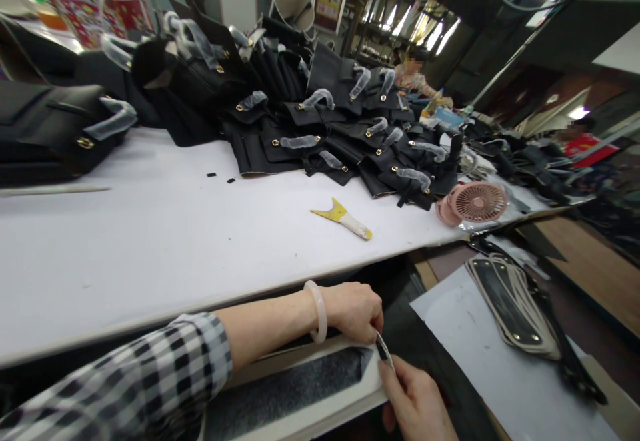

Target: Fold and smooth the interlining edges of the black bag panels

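Note:
My left hand [354,310], with a pale bangle at the wrist and a checked sleeve above it, is closed in a pinch on a small dark strip [384,350] just below the white table's front edge [200,294]. My right hand [415,401] comes up from the bottom of the view and pinches the lower end of the same strip. Under both hands lies a flat white-edged board with a dark grey panel [295,388].
A heap of black bag parts with wrapped gold clasps [320,128] covers the far side of the table. A yellow scraper [343,218] and a pink fan [475,202] lie near the front. Stacked oval bag bases [510,301] sit at right. A person works in the far background.

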The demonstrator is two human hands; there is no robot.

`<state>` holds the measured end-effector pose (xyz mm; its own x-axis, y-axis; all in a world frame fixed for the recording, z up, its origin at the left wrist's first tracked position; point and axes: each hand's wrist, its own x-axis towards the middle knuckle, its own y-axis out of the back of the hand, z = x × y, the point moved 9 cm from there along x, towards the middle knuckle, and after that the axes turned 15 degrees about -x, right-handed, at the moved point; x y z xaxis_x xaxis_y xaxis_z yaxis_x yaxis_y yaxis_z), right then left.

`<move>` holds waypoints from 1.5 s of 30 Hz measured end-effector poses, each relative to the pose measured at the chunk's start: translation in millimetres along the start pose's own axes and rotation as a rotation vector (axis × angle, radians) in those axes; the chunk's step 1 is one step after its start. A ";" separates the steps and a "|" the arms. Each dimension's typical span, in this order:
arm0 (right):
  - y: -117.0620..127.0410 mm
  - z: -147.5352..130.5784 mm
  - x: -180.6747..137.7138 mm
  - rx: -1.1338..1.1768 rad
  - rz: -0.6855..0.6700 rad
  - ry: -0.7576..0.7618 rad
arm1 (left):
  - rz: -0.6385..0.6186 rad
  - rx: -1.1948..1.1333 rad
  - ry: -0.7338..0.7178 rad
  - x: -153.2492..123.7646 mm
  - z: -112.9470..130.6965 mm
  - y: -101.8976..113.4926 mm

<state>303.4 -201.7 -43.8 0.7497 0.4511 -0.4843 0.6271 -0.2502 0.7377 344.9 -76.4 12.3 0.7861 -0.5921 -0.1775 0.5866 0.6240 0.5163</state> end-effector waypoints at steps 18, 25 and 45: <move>16.6 -20.8 -2.2 -0.168 0.182 0.056 | -0.031 -0.179 0.081 2.3 -18.0 -1.8; 6.7 -13.5 0.8 -0.059 0.102 0.048 | -0.033 -0.236 0.092 4.4 -22.8 -1.9; 16.1 0.0 -2.8 0.328 0.196 -0.019 | -0.046 -0.319 0.044 9.4 -35.6 -12.6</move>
<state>311.5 -207.0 -30.6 0.8637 0.3526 -0.3601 0.5039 -0.5922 0.6288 351.9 -71.7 -25.7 0.7607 -0.6051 -0.2348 0.6479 0.7295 0.2193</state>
